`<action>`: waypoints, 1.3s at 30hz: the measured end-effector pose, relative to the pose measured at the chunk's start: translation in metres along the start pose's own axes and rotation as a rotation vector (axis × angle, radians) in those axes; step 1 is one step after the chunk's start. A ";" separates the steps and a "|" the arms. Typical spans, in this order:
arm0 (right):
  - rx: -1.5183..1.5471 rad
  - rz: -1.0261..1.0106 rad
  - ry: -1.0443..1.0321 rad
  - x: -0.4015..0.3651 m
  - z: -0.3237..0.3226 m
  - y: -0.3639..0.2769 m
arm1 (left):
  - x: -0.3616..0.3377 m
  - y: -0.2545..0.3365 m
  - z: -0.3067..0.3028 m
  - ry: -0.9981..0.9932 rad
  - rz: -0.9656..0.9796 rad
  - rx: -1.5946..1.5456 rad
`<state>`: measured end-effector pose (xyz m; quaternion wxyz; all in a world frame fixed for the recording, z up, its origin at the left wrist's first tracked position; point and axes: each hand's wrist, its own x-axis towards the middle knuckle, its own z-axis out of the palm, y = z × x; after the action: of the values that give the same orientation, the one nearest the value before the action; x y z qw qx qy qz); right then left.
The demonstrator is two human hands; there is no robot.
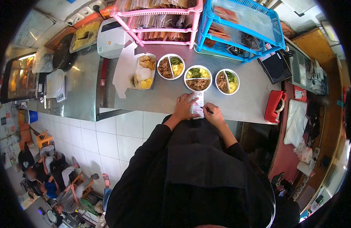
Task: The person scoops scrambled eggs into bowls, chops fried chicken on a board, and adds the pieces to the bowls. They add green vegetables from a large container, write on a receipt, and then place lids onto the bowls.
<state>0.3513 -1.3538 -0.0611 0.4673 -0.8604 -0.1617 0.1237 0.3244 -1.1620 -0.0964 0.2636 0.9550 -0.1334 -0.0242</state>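
Observation:
On the counter's front edge lies a white printed receipt (198, 102). My left hand (183, 106) rests flat on its left side, fingers stretched out. A dark pen (209, 111) is gripped in my right hand (214, 114), at the right side of the paper. Just beyond the receipt stands a round white bowl (198, 78) with meat, greens and yellow pieces in separate compartments. Similar bowls stand on either side, the left bowl (171, 67) and the right bowl (227, 81). An open white food box (144, 71) holding rice and fried food is further left.
A pink rack (158, 30) and a blue rack (242, 30) of packets stand at the back of the steel counter (164, 100). A red tape dispenser (274, 106) sits at the right edge. A white printer-like machine (112, 38) is back left. Several people sit lower left.

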 end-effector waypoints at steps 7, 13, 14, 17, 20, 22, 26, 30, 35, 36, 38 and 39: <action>0.003 -0.005 0.009 0.009 0.000 0.001 | -0.002 -0.004 0.009 0.018 0.019 0.022; 0.073 0.064 -0.084 0.015 -0.010 -0.008 | 0.000 -0.002 0.007 -0.002 0.013 0.036; 0.097 0.055 -0.101 0.015 -0.013 -0.014 | -0.001 -0.002 0.006 -0.003 0.013 0.039; 0.141 -0.023 -0.135 0.015 -0.009 -0.015 | -0.001 -0.003 0.005 0.016 0.021 0.039; 0.136 -0.073 -0.129 0.015 -0.001 -0.012 | 0.000 -0.002 0.007 0.024 0.030 0.024; 0.130 -0.074 -0.133 0.015 0.002 -0.010 | -0.001 -0.004 0.007 0.025 0.032 0.026; 0.059 -0.043 -0.134 0.016 -0.003 -0.008 | -0.001 -0.005 0.008 0.025 0.032 0.044; 0.036 -0.017 -0.151 0.012 -0.011 -0.009 | -0.001 -0.003 0.006 0.018 0.022 0.040; -0.023 -0.071 -0.071 0.005 -0.013 0.000 | -0.001 -0.003 0.006 0.027 0.029 0.028; -0.049 -0.066 -0.059 0.005 -0.014 -0.001 | -0.001 -0.002 0.005 0.030 0.031 0.030; 0.015 -0.082 -0.069 0.005 -0.010 -0.004 | -0.001 -0.001 0.005 0.041 0.031 0.037; 0.047 -0.090 -0.075 0.004 -0.008 -0.006 | -0.001 -0.001 0.005 0.046 0.031 0.041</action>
<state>0.3573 -1.3551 -0.0519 0.4861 -0.8357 -0.2148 0.1384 0.3233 -1.1635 -0.1010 0.2475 0.9584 -0.1424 0.0045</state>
